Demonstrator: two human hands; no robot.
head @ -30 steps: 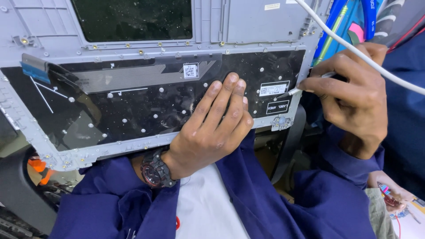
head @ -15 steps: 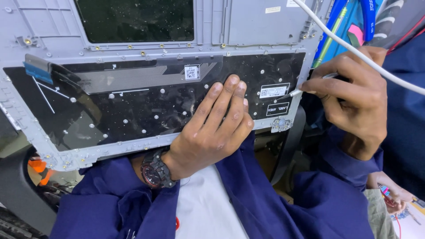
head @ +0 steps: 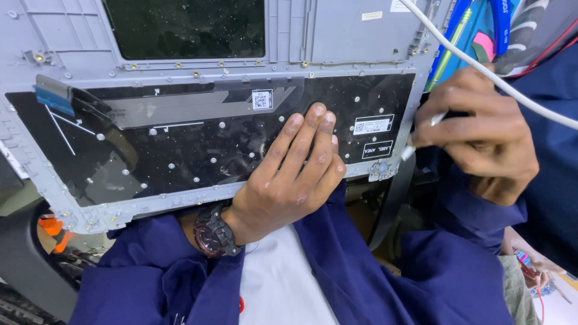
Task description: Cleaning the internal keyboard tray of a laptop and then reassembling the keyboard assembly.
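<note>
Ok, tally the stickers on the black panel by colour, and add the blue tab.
White stickers on the black panel: 3, the square code sticker, the white label and the black-and-white label beneath it.
Blue tabs: 1, the blue tab at the panel's left end.
Total: 4.
The left hand lies flat on the panel, and may hide more.

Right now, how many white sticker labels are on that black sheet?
3: a small square label near the top middle, and two rectangular labels stacked at the right. The left hand may hide others.
</note>
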